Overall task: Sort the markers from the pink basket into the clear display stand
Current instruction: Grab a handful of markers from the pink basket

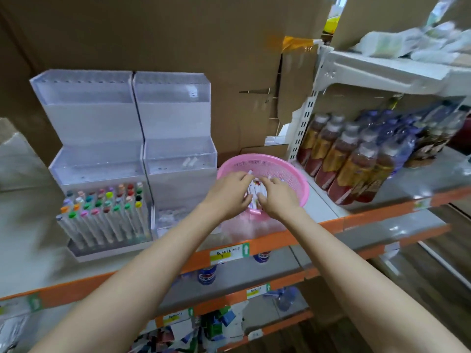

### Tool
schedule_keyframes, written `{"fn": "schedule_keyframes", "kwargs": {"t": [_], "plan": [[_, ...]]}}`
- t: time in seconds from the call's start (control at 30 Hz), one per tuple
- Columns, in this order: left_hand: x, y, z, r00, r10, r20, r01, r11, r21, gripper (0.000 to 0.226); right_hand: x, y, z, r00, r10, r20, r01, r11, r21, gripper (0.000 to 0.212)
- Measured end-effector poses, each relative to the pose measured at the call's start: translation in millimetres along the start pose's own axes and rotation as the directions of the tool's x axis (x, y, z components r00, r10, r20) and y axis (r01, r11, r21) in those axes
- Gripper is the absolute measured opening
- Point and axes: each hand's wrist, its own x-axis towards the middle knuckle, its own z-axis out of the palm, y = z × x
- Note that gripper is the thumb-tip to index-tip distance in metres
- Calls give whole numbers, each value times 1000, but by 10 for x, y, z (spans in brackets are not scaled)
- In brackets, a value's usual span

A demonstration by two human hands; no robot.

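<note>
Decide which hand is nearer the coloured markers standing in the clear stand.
Left. The left hand reaches into the pink basket right of the standing markers; the right hand lies farther right in that basket.

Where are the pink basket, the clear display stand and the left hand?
pink basket (257, 157): head view, on the back rim.
clear display stand (96, 118): head view, on the front wall of the top tier.
left hand (230, 192): head view, on the back of the hand.
</note>
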Motion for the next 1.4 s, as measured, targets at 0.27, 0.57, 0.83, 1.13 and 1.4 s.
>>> {"fn": "schedule_keyframes", "kwargs": {"t": [0.27,0.57,0.83,1.13,1.4], "plan": [[532,-42,304,958,-214,192,230,971,-68,30,390,351,154,996,55,75,-53,998,-23,37],[704,17,494,915,-298,271,344,928,-142,29,657,439,126,994,-71,84,60,991,123,22],[697,13,461,909,-343,238,392,897,-206,23,684,433,156,985,-166,53,146,950,276,22],[672,23,466,903,-348,251,403,890,-214,36,670,460,98,996,-78,38,59,930,361,17],[677,28,412,883,-328,334,415,879,-235,30,654,465,83,965,-136,225,58,945,322,21]]}}
